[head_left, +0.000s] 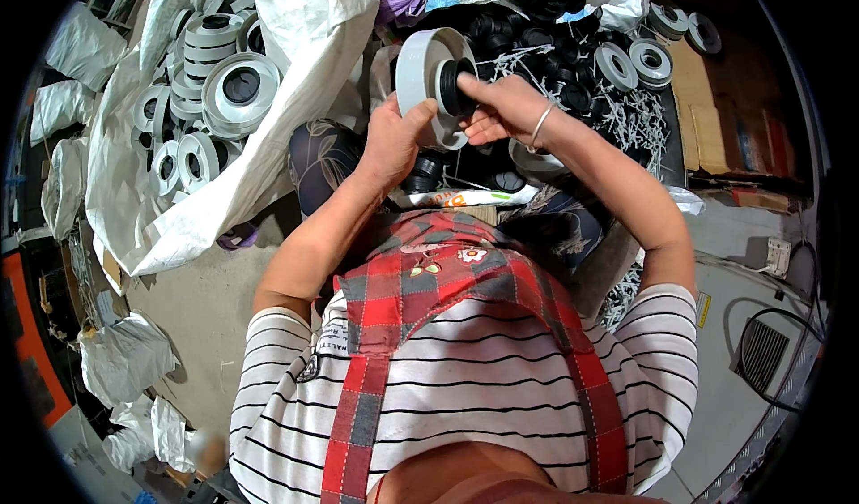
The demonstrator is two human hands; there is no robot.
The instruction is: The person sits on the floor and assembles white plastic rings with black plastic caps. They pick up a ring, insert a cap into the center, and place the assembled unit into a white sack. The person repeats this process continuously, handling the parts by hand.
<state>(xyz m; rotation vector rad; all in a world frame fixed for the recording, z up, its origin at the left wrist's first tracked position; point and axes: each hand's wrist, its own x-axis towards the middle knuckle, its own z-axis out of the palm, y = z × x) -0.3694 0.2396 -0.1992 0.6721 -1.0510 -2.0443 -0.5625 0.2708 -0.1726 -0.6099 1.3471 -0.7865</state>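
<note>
My left hand (395,139) grips the rim of a light grey plastic ring (413,67), thumb on its near edge. The ring stands tilted on its side above my lap. At its centre sits a round black ribbed plastic insert (451,90). My right hand (512,108), with a bracelet (540,126) at the wrist, is closed on that insert from the right. Whether the insert is fully seated cannot be made out. Below my hands lie more black ribbed pieces (424,175) and another light grey ring (537,160).
On the left, an open white woven sack (309,25) holds several grey rings with black centres (240,92). Ahead are heaped black parts (568,74) and thin white plastic scraps (646,119). Loose grey rings (651,61) and cardboard (702,119) lie at right, a black cable (743,347) below.
</note>
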